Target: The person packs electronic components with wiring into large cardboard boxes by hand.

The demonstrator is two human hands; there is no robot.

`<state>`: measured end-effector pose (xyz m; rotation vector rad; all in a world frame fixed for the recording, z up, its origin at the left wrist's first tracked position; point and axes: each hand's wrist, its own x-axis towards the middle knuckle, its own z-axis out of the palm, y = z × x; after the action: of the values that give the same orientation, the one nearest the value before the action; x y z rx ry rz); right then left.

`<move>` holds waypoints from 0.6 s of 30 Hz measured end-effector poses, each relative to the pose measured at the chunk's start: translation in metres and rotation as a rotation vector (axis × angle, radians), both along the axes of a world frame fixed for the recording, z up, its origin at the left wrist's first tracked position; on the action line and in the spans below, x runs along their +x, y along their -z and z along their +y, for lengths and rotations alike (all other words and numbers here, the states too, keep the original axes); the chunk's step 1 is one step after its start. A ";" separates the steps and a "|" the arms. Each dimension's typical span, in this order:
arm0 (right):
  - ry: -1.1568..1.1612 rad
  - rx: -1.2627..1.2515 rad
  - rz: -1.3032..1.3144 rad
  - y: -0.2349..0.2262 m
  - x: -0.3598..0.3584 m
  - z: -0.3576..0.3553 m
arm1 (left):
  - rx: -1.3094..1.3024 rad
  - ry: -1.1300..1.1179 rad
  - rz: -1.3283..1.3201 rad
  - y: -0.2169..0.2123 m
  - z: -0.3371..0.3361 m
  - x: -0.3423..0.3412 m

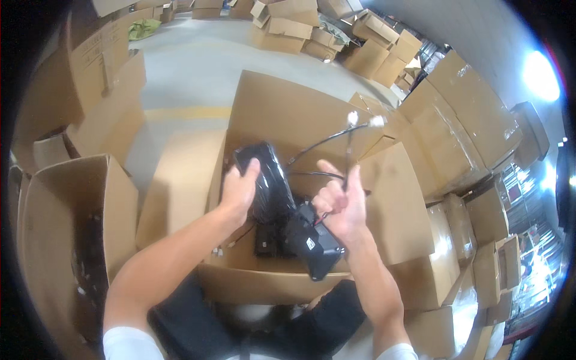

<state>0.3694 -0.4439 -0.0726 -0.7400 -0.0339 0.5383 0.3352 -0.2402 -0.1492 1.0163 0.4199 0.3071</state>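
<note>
My left hand (pixel 238 191) grips a shiny black oblong block (pixel 271 183) by its left side, thumb on top. It looks wrapped in black film. My right hand (pixel 343 207) is closed around black cables (pixel 349 153) that end in white plug connectors (pixel 376 121). Below that hand a black boxy device (pixel 315 243) with a small white label hangs tilted, and thin red and black wires run up from it to my fingers. Both things are over an open cardboard box (pixel 270 108). More dark items lie inside it, partly hidden by the two pieces.
Another open carton (pixel 66 216) with dark contents stands at the left. Tall cartons (pixel 90 66) rise behind it. Stacked, taped cartons (pixel 456 126) line the right side. Opened boxes (pixel 288 27) are piled at the back, past a grey floor with a yellow line (pixel 186 113).
</note>
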 end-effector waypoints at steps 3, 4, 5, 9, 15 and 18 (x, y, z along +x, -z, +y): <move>0.088 0.206 -0.109 -0.020 0.010 -0.005 | -0.196 0.224 0.153 -0.003 -0.018 -0.010; 0.166 0.237 -0.096 -0.031 0.010 -0.003 | -0.254 0.249 0.136 0.001 -0.021 -0.010; 0.170 0.231 -0.097 -0.032 0.014 -0.005 | -0.312 0.273 0.119 0.004 -0.024 -0.009; 0.149 0.391 -0.019 -0.034 0.010 -0.011 | -0.141 0.217 0.099 0.009 -0.020 0.006; -0.122 0.511 0.106 -0.051 -0.017 -0.001 | -0.043 0.351 0.191 0.030 -0.024 0.021; -0.192 0.567 0.060 -0.055 -0.022 0.001 | -0.137 0.389 0.181 0.035 -0.033 0.021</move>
<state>0.3471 -0.4431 -0.0179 -0.1670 -0.1954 0.6936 0.3562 -0.2728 -0.1844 0.9704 0.3905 -0.1616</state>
